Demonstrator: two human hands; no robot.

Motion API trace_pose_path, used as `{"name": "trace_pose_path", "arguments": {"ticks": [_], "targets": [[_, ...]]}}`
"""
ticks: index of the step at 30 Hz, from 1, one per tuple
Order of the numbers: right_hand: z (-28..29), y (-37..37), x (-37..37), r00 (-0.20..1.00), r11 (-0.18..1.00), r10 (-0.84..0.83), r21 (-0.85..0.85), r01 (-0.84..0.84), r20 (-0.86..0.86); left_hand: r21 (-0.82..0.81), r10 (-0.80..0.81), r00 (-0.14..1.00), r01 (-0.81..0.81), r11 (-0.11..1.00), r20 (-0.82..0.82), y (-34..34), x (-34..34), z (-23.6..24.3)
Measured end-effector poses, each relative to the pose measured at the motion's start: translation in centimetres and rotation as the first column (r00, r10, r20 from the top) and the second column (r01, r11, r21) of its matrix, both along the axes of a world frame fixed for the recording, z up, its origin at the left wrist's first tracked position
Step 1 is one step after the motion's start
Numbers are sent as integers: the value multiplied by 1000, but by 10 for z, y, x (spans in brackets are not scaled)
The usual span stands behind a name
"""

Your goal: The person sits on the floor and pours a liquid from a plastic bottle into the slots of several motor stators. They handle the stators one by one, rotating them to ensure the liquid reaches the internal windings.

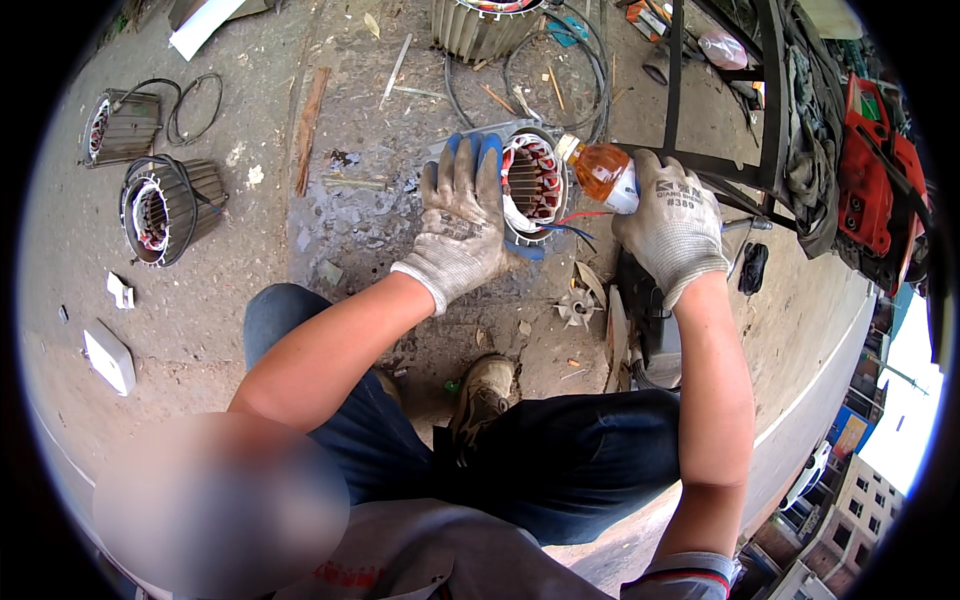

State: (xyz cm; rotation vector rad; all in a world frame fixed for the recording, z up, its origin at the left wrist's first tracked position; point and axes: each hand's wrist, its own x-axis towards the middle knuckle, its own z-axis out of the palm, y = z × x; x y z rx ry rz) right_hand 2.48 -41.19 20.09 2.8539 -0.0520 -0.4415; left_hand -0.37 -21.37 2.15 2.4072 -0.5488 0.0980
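Observation:
A motor stator [512, 225] stands on the ground in front of me, its open end with red-and-white windings facing up. My left hand [462, 210], in a grey-white glove with blue fingertips, grips its left side, fingers stretched along it and thumb at the near edge. In my gloved right hand [672, 215] is a clear plastic bottle [603, 172] of amber liquid. The bottle lies tilted, its neck toward the right rim of the windings; I cannot tell whether liquid flows. Red and blue wires [580, 228] stick out from the stator's near right side.
Two more stators [205, 190] [140, 128] lie at the left, and another motor housing [470, 32] stands at the far side with looped cable. A small finned fan wheel [576, 308] lies near my shoe [487, 390]. At the right are a black metal frame [772, 100] and a red machine part [880, 170].

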Motion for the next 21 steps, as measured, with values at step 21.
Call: {"name": "trace_pose_path", "arguments": {"ticks": [21], "targets": [[-1, -6, -2, 1000, 1000, 6, 3, -6, -19, -1, 10, 1000, -10, 1000, -11, 0, 3, 3]]}}
